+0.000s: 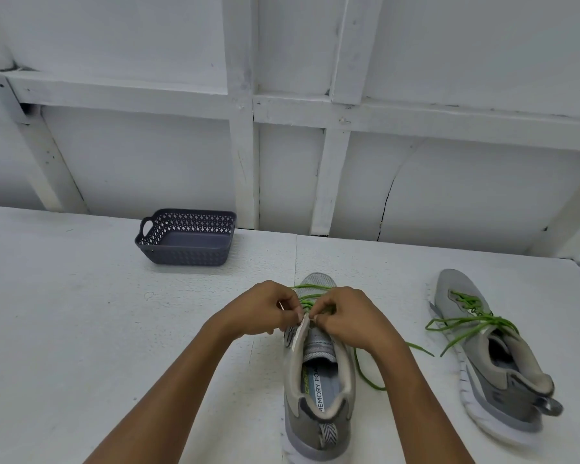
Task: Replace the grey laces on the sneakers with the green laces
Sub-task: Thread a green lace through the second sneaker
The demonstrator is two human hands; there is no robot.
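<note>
**Green lace partway up, both hands at the eyelets**

So the front sneaker sits near the front edge of the tabletop, a bit right of centre, with its toe pointing at the back edge and its heel toward the person. It's grey and upright, and the insole print is readable inside.

The left hand has its fingers curled, and thumb and forefinger pinch the pale eyelet edge on the shoe's left side. The right hand is curled too, pinching the green lace right by the tongue. The fingertips of both hands almost meet over the shoe.

The lace crosses the lower eyelets near the toe, and its loose ends trail out from under the right wrist onto the tabletop.

The second sneaker is well apart, toward the right edge. It's tipped onto its side, and the second lace is threaded through it with the ends flopped loose across it.

A dark basket sits at the back edge, left of centre, close to the white wall.
</note>
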